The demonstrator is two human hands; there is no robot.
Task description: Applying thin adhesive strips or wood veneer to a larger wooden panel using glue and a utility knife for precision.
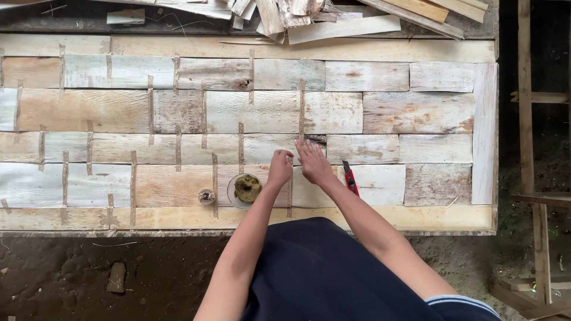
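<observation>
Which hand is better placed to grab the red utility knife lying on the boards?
Probably the right hand. The red utility knife lies just beside its wrist, while the left hand sits farther away, nearer the glue container.

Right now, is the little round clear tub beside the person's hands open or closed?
Open. The small round clear tub on the wooden panel shows brownish-green paste straight from above, with no lid over it.

We see our two bare forearms, uncovered from wrist to past the elbow, ending in our left hand [279,168] and right hand [313,163], with no rings, watch or gloves showing. We wear a dark navy cloth garment [321,270], and a light striped hem [461,302] edges our right sleeve.
</observation>
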